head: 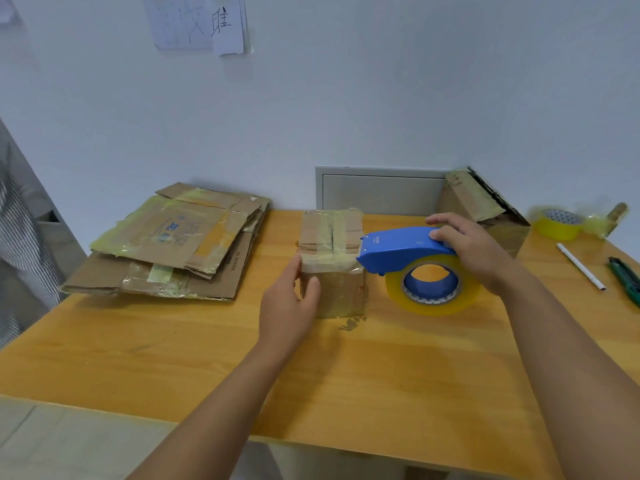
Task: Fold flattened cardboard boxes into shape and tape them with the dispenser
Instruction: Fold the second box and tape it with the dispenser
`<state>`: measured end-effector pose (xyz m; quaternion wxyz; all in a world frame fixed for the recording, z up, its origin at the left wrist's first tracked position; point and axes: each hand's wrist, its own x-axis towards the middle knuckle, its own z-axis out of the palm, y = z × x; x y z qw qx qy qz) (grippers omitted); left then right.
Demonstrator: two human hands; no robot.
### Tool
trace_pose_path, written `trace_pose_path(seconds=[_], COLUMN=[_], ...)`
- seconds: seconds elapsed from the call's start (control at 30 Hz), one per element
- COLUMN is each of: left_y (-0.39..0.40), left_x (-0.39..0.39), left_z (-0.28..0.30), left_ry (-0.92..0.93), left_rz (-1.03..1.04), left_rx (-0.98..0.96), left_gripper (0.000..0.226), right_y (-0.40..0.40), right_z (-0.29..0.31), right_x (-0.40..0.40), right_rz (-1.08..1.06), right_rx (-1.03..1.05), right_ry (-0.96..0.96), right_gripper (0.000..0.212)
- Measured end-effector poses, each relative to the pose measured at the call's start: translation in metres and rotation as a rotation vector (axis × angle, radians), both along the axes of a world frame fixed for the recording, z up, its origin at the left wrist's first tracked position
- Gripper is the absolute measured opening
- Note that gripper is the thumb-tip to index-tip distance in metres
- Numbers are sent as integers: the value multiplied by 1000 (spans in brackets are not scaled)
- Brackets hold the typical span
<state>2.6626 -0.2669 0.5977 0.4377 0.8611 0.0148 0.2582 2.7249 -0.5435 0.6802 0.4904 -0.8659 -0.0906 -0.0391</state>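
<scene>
— Any writing you can read from there?

— A little. On the flat cardboard stack [166, 242] at the far left of the surface [346, 375] I see a blue printed mark, too blurred to read, and a date stamp along one edge that starts "2024"; the rest is unclear. The paper sheets [199, 22] on the wall carry handwritten characters I cannot make out. The blue tape dispenser [405, 249] has small white lettering near its front, too small to read.

— How are my hands lying?

— My left hand [289, 306] reaches forward, fingers relaxed and straight, resting against the near left corner of the small box [332, 258], thumb on its front face. My right hand [474, 251] comes in from the right, fingers curled over the dispenser's rear, grasping it.

— And the box?

— Mid-surface, upright, top flaps taped shut. The dispenser's nose touches its top right edge, the yellowish tape roll [433, 289] hanging below. A larger box [485, 209] sits behind, with a spare tape roll [559, 223], pen [581, 266] and green cutter [627, 280] at far right.
</scene>
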Motion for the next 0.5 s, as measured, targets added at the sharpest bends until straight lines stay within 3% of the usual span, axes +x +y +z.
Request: trace_pose_path(seconds=[0.1,0.33,0.5], left_y=[-4,10,6], left_x=[5,43,46], left_z=[-11,1,10], left_ry=[8,123,-24], left_rz=[6,-110,33], left_rx=[123,202,638], left_gripper=[66,73,64], right_y=[-1,13,25], right_z=[-8,-25,-31], right_x=[0,-13,-22], right_rz=[-12,-121,-157], right_rx=[23,110,164], right_ry=[-12,-16,-10], right_gripper=[24,19,18])
